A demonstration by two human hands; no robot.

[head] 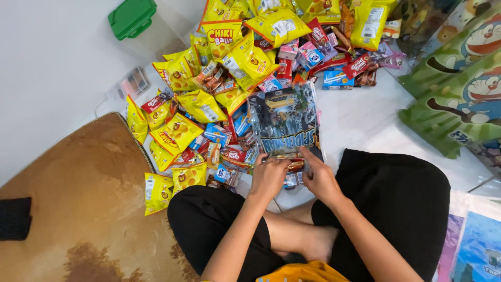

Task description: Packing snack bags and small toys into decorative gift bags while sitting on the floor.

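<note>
**White tiled floor, brown rug at one corner**

The floor (360,120) is white tile, evenly lit. A brown rug (88,209) covers its lower left corner, with a black cloth (14,218) at the rug's left edge. A plain white wall (47,62) rises on the left.

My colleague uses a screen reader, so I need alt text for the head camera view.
A person sitting cross-legged on a white floor holds a printed plastic goodie bag by its near end with the left hand and right hand. Beyond it lies a heap of yellow snack packets and small red and blue packets, with a brown mat at left.
</note>
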